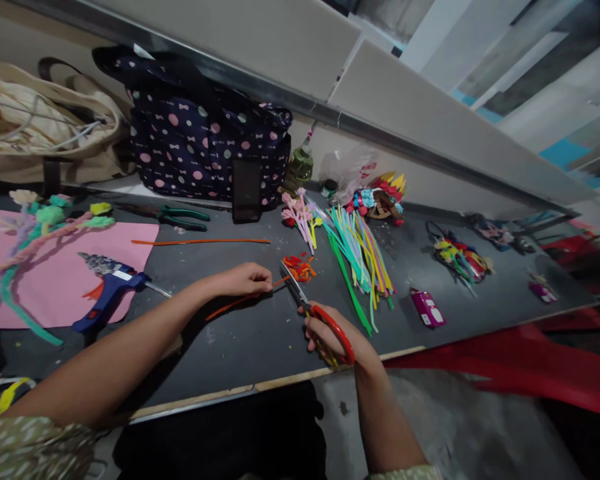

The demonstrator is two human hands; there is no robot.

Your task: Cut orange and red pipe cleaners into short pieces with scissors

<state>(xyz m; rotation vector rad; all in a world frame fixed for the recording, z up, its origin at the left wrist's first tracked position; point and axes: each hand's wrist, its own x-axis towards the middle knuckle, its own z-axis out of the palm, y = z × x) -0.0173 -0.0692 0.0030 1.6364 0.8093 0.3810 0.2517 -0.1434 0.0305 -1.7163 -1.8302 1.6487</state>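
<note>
My left hand (247, 279) is closed in a pinch on an orange pipe cleaner (230, 307), whose short end sticks out to the right. In my right hand (333, 330) is a pair of scissors (333, 323) with red and yellow handles, fingers wrapped through the loops. The scissor blades point up and left, close by the pipe cleaner's end; whether they touch it I cannot tell. Just beyond the blades lies a small heap of cut orange and red pieces (303, 268). Another orange pipe cleaner (200, 241) lies straight on the dark table, farther back.
A blue glue gun (111, 293) rests on pink paper (137, 257), left of my forearm. Behind it are green-handled pliers (180, 217). A phone (247, 191) leans on a dotted navy bag (200, 133). Colored pipe cleaners (363, 253) and a purple packet (427, 308) lie right.
</note>
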